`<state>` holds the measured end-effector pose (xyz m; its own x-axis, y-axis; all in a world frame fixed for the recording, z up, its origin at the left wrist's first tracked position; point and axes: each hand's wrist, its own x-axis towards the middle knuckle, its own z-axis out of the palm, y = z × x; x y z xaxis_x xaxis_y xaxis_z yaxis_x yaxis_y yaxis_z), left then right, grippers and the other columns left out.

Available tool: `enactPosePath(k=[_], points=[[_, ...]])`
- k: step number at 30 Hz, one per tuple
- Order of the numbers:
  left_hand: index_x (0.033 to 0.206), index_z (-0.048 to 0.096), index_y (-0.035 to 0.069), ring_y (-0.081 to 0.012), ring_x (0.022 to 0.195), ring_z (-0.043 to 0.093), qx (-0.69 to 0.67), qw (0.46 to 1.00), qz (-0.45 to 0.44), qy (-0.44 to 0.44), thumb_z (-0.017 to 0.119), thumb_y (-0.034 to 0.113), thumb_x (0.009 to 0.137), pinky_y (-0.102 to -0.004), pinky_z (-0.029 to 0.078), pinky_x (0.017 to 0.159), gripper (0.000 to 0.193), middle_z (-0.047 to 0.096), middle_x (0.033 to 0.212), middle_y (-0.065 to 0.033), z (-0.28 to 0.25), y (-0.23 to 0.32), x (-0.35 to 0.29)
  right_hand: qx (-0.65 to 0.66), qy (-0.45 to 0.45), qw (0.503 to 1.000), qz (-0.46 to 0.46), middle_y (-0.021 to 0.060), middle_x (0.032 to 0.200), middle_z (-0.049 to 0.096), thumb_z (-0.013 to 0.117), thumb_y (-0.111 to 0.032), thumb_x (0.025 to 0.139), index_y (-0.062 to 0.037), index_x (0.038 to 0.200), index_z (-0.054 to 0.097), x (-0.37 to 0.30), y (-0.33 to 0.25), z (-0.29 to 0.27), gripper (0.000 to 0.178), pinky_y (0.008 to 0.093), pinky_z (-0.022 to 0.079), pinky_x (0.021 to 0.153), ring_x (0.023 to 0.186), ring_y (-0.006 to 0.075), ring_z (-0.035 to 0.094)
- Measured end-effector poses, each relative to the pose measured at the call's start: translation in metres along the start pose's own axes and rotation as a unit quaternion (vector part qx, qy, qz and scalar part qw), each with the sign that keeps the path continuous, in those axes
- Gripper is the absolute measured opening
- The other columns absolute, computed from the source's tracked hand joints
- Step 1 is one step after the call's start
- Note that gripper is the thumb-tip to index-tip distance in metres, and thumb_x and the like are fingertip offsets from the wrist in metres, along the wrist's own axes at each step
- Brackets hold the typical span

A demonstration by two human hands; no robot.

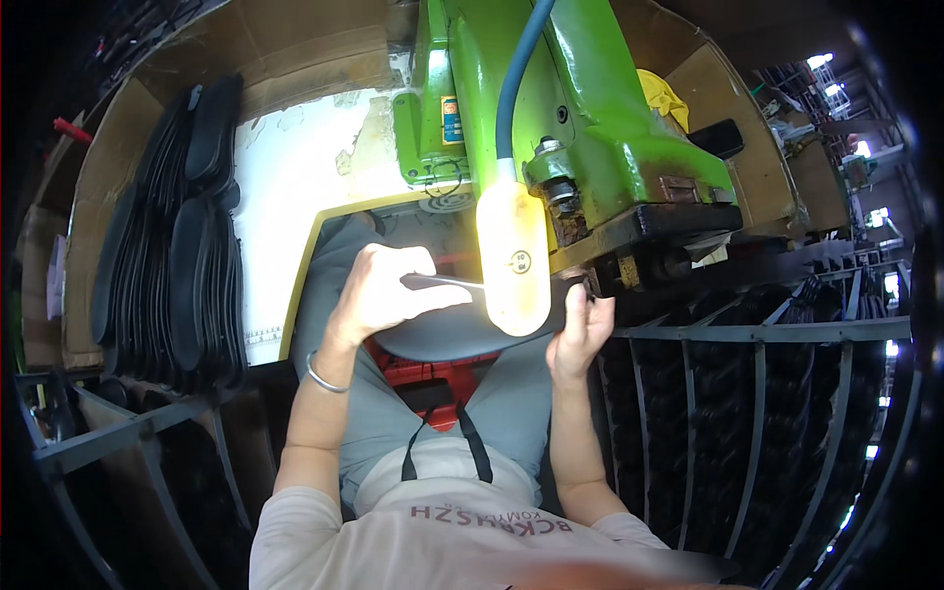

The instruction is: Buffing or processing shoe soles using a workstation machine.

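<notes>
A dark grey shoe sole (433, 340) is held sideways above my lap, its rounded end toward the left. My left hand (383, 291) pinches its upper edge between thumb and fingers. At the other end my right hand (578, 339) grips it with thumb and fingers, close under the head of a green machine (629, 147). A yellow-white lamp (513, 261) on a blue-grey cable hangs in front and hides the middle of the sole. Glare washes out part of my left hand.
Stacked dark soles (202, 285) stand on the white tabletop (285, 177) at the left. Cardboard walls (285, 44) surround the table. Metal racks (728, 334) with dark pieces flank me at the right. A yellow cloth (663, 98) lies behind the machine.
</notes>
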<state>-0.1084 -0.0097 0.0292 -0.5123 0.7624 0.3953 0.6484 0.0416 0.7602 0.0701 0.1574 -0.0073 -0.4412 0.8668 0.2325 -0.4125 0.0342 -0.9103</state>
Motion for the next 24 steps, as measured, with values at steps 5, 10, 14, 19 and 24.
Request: enactPosePath(k=[5,10,14,19,24], points=[[0.058,0.059,0.001,-0.0070,0.043,0.040,-0.113,0.982,-0.147,-0.020,0.081,0.016,0.065,-0.0242,0.031,0.041,0.027,0.051,0.048,-0.0035,-0.016,-0.014,-0.028,-0.027,-0.038,0.999,-0.004,0.0100,0.092,0.057,0.053,-0.002,0.089,0.0025,0.101,0.044,-0.023,0.008,0.011,0.016,0.0224,0.045,0.076,0.082,0.0100,0.056],[0.058,0.054,0.003,-0.0041,0.047,0.042,-0.174,0.963,-0.192,0.067,0.080,0.024,0.069,-0.0225,0.034,0.043,0.035,0.050,0.052,0.0016,0.023,-0.012,-0.090,-0.050,-0.097,0.994,-0.020,0.0096,0.089,0.059,0.056,-0.001,0.087,0.0035,0.099,0.045,-0.014,-0.001,0.019,0.018,0.0211,0.046,0.071,0.078,0.0103,0.058],[0.065,0.056,0.002,-0.0159,0.049,0.051,-0.075,0.970,-0.200,0.113,0.077,0.034,0.070,-0.0285,0.041,0.046,0.038,0.053,0.056,-0.0059,0.065,0.011,-0.116,-0.077,-0.153,0.985,-0.006,0.0096,0.089,0.059,0.057,0.001,0.086,0.0043,0.100,0.046,-0.006,-0.013,0.022,0.018,0.0206,0.046,0.070,0.077,0.0111,0.059],[0.079,0.061,0.004,-0.0265,0.060,0.056,0.087,0.988,-0.066,0.107,0.074,0.027,0.071,-0.0343,0.045,0.058,0.027,0.059,0.069,-0.0091,0.066,0.046,-0.064,-0.084,-0.126,0.986,-0.072,0.0130,0.104,0.057,0.056,0.004,0.085,0.0054,0.105,0.048,-0.001,-0.005,-0.001,0.022,0.0257,0.045,0.082,0.093,0.0129,0.056],[0.072,0.063,0.010,-0.0219,0.055,0.056,0.131,0.981,0.093,0.108,0.074,0.030,0.066,-0.0323,0.044,0.055,0.023,0.059,0.063,-0.0040,0.044,0.036,-0.010,-0.012,0.010,0.999,-0.046,0.0061,0.089,0.059,0.059,0.001,0.085,-0.0005,0.101,0.046,0.004,-0.006,0.001,0.021,0.0175,0.042,0.069,0.077,0.0062,0.053]])
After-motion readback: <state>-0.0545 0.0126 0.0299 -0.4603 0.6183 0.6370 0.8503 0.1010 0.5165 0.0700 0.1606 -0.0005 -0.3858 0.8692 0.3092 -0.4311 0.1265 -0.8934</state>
